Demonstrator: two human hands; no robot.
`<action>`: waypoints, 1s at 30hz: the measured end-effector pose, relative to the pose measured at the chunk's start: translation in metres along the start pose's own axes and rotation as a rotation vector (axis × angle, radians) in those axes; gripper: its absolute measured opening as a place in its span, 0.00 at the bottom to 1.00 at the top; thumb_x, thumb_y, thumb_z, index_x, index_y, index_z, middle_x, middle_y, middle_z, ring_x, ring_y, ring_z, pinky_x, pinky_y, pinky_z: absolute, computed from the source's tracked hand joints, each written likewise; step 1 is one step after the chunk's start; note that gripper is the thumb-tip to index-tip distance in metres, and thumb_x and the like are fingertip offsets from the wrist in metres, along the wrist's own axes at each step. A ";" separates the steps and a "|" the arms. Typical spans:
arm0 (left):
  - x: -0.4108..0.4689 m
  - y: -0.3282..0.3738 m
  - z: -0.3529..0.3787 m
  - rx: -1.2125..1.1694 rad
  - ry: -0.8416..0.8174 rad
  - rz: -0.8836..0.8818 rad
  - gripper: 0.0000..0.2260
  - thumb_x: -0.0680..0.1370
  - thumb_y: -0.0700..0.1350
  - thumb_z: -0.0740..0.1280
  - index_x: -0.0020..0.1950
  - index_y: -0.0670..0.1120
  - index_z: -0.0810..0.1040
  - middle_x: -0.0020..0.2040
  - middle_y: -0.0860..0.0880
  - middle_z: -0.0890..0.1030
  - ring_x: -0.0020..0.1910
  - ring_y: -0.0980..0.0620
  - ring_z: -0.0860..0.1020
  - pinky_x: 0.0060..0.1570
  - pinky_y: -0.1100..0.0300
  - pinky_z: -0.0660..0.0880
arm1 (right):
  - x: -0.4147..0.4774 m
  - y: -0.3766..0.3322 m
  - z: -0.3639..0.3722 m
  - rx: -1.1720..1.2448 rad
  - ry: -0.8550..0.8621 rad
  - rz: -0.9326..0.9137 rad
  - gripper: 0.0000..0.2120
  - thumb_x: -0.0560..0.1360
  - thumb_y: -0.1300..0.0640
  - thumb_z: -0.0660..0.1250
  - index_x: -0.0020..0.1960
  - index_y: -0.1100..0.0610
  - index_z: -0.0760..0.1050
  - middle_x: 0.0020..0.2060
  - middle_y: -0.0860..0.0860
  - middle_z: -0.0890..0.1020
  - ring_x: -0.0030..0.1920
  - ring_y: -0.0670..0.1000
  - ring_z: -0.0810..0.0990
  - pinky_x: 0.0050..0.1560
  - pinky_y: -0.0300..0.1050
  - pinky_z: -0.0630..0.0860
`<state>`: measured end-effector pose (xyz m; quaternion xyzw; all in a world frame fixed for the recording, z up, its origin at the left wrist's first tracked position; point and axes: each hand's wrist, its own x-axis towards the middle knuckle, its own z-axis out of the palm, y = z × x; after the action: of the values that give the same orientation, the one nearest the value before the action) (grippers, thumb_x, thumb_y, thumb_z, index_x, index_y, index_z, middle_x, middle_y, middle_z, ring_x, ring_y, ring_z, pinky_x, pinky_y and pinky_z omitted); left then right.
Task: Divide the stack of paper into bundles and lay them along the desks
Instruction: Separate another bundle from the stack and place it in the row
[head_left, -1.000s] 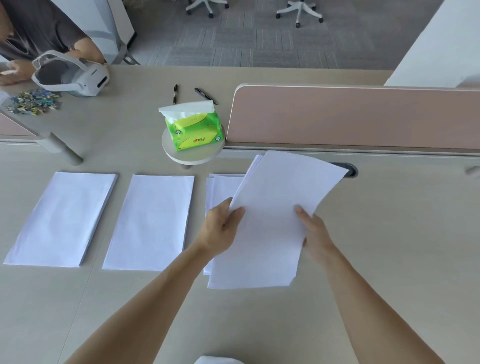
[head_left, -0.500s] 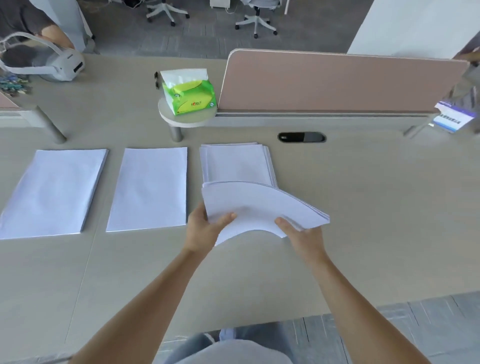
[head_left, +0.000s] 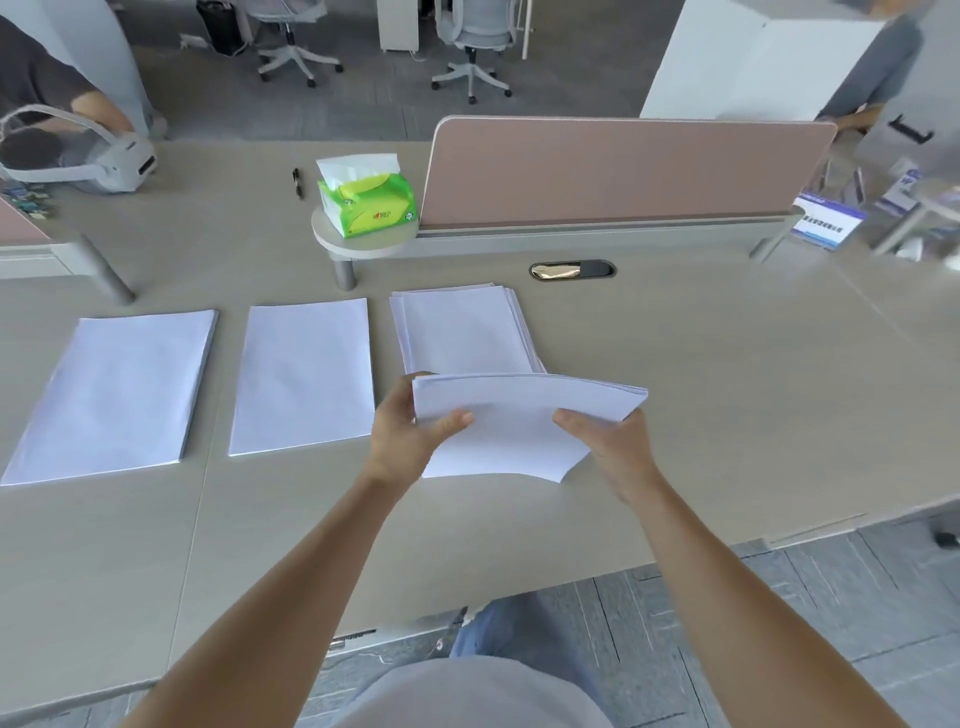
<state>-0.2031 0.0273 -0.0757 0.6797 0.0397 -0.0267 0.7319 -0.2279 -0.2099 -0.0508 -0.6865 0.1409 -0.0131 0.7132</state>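
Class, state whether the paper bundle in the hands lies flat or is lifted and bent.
Lifted and bent: the left hand and right hand grip the paper bundle, which arches over the stack.

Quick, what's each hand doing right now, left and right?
Left hand: grips the left edge of the paper bundle.
Right hand: grips the same bundle's right side.

We see a beige desk (head_left: 727, 415) carrying three white paper bundles in a row: the left bundle (head_left: 114, 389), the middle bundle (head_left: 304, 374) just beside it, and a looser right bundle (head_left: 457, 327). Farther back lie a black pen (head_left: 297, 182) and, far left, a white headset (head_left: 104, 161).
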 end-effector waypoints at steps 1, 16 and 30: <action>-0.001 0.005 0.005 -0.010 -0.007 -0.010 0.14 0.69 0.35 0.78 0.51 0.46 0.80 0.45 0.53 0.85 0.44 0.60 0.83 0.43 0.66 0.78 | -0.001 -0.001 0.002 0.003 -0.002 0.000 0.11 0.70 0.67 0.77 0.48 0.54 0.83 0.42 0.48 0.88 0.44 0.48 0.87 0.43 0.44 0.82; -0.024 0.017 0.005 -0.091 -0.093 0.088 0.25 0.68 0.54 0.75 0.61 0.43 0.79 0.56 0.45 0.85 0.58 0.45 0.82 0.58 0.50 0.78 | -0.013 0.004 -0.010 -0.032 -0.027 -0.016 0.12 0.70 0.65 0.77 0.52 0.57 0.84 0.47 0.51 0.88 0.49 0.50 0.87 0.48 0.46 0.80; -0.032 0.024 0.034 -0.067 0.051 0.036 0.04 0.76 0.42 0.73 0.44 0.51 0.85 0.37 0.62 0.85 0.38 0.65 0.82 0.37 0.72 0.75 | -0.017 -0.010 -0.012 -0.125 0.010 -0.002 0.12 0.72 0.63 0.77 0.43 0.45 0.85 0.43 0.44 0.88 0.45 0.45 0.86 0.52 0.52 0.80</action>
<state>-0.2325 -0.0050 -0.0468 0.6558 0.0471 0.0054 0.7535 -0.2449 -0.2182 -0.0382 -0.7297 0.1442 -0.0086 0.6683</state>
